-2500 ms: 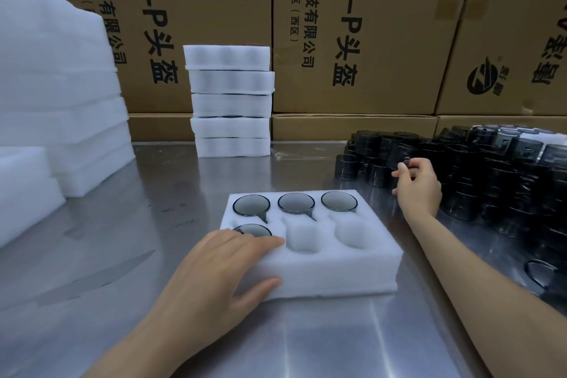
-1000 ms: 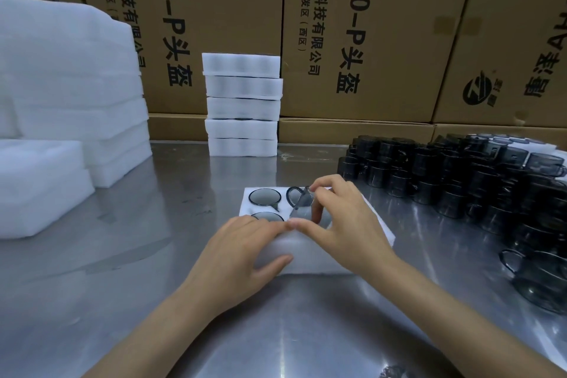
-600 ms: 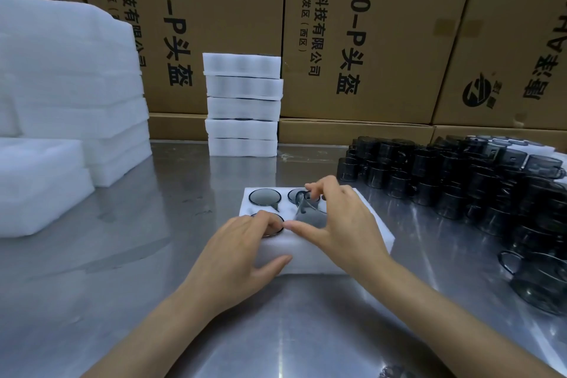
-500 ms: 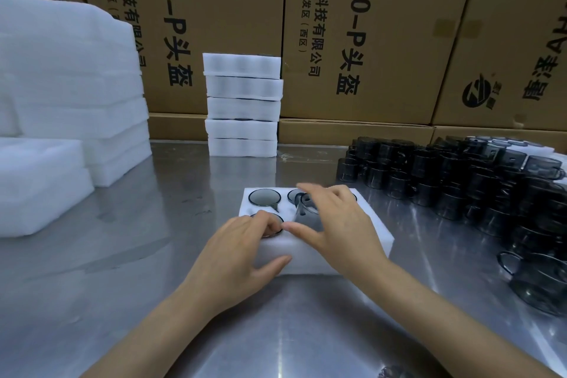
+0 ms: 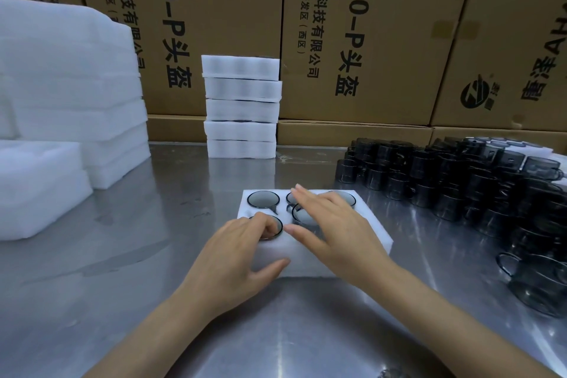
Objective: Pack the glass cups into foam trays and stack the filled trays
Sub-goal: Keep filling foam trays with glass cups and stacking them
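Both hands rest on the foam tray (image 5: 362, 250) near the middle of the steel table (image 5: 122, 285). The left hand (image 5: 233, 261) lies relaxed, thumb against the tray's near wall, fingertips on the near-left cup (image 5: 277, 225). The right hand (image 5: 334, 230) is spread flat over the middle cup (image 5: 302, 213), gripping nothing. Five cups show in the tray; five filled trays (image 5: 241, 107) stand stacked at the far side
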Motion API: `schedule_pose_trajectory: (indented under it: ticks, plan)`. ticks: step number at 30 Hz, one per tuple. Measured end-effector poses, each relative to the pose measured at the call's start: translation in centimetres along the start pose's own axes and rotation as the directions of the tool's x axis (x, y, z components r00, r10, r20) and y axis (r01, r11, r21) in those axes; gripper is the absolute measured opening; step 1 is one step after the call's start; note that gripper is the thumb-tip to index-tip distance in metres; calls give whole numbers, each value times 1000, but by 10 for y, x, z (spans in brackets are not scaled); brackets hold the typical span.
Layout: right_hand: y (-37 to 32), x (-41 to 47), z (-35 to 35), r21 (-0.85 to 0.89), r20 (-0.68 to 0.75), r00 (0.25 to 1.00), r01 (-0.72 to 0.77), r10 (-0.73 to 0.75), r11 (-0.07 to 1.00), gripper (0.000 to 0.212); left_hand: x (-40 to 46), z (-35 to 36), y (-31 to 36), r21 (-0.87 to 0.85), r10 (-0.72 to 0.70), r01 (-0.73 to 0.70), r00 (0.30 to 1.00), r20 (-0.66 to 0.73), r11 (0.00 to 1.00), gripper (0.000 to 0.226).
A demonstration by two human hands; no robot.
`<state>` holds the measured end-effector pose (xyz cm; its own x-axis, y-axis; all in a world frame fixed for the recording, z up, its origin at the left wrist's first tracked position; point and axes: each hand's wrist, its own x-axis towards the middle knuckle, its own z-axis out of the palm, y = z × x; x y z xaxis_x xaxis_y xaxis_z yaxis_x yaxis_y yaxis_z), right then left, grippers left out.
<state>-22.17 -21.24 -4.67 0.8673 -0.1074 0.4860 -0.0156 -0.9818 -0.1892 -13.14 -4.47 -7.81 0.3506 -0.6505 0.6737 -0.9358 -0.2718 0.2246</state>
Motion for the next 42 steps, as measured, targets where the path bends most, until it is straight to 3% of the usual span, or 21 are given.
schedule_pose_trajectory:
  ticks: [4,8,12,18,22,25,27,29,32,35,39,42]
  plan:
    - [6,-5,-10,65,-34,999,-27,29,998,53,-1,0,0,42,7,-6,999,-33,999,52]
    - [15,-13,-14,30,26,1000,-2,1,1000,49,-1,0,8,92,96,-101,994,55,991,73]
    - [16,-17,-9,-25,115,993,39,-36,999,47,-1,2,15,193,139,-159,984,110,968,66]
    - [13,-17,-7,-62,176,984,50,-38,997,46,2,3,18,126,82,-92,993,83,988,52]
    - [16,-15,-7,9,120,993,2,-3,1000,42,0,4,17,160,97,-113,990,101,981,49]
    - [28,-10,-12,241,-53,988,-130,146,962,40,-2,4,14,175,122,-143,985,126,974,50]
    - [49,-5,-18,424,-188,934,-201,303,883,35,-2,4,13,151,115,-132,986,117,980,51]
    - [78,-1,-19,557,-251,828,-301,502,774,30,-4,4,12,118,101,-113,990,101,987,50]
    - [124,-4,-11,687,-158,631,-483,760,543,33,-4,5,13,104,102,-111,991,85,988,45]
    - [156,-7,-4,793,-8,497,-525,868,308,41,-4,6,14,95,102,-109,992,76,989,43]
    - [177,3,-8,853,75,451,-490,889,177,47,-4,6,14,86,99,-104,993,58,991,41]
    - [187,9,-3,810,98,448,-555,889,190,52,-3,6,13,82,102,-106,994,49,991,40]
